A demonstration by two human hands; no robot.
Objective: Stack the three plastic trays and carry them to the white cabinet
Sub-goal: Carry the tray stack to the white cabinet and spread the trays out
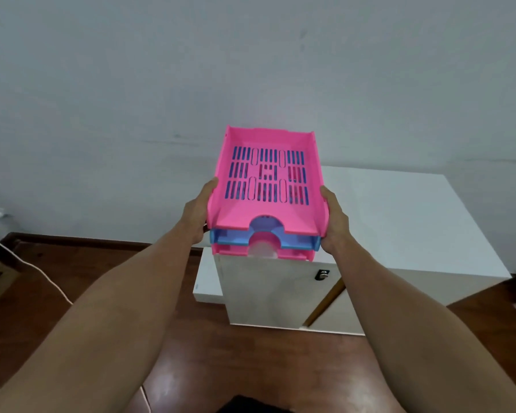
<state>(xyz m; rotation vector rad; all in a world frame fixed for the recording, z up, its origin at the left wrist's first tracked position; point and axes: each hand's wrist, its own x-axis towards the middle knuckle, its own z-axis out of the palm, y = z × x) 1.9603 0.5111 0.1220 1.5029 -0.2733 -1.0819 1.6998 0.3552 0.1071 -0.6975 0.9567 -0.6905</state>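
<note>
Above the wooden floor, the left hand and right hand are clasping the long sides of the stacked trays, long axis pointing away toward the wall, over the white cabinet's near left corner.
</note>
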